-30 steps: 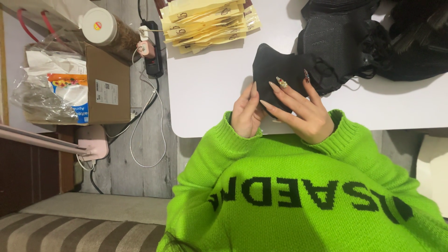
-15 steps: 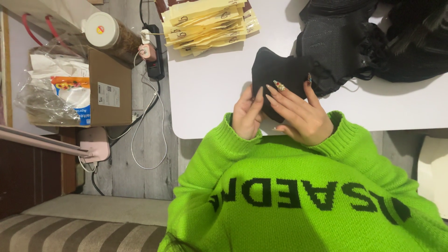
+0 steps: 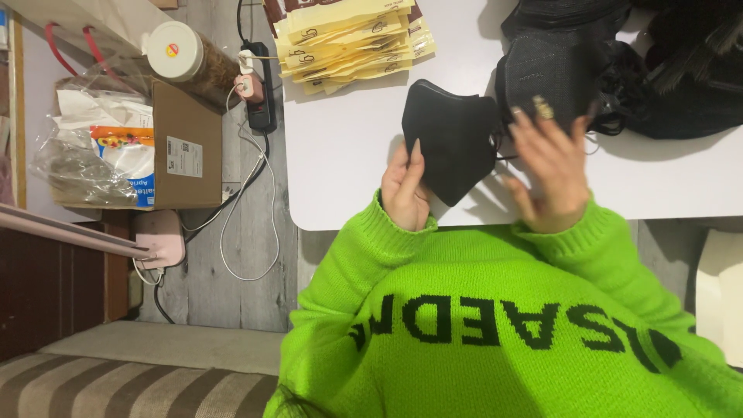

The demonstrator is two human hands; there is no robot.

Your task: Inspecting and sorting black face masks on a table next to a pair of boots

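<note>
On the white table (image 3: 348, 186), left hand (image 3: 404, 190) gripping black mask (image 3: 453, 147), right hand (image 3: 546, 174) raised, fingers spread

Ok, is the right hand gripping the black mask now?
No: the right hand hovers open beside the black mask, which the left hand holds.

yellow packets (image 3: 352, 39): fanned on white table | cardboard box (image 3: 182, 147): floor, white label

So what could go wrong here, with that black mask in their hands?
The left hand grips the black mask only at one edge, while the right hand is blurred above it; the mask might slip or lose its fold. Its thin ear loop lies near the pile of dark masks, so it could snag there. The stack of yellow packets overhangs the white table and might slide off.
</note>
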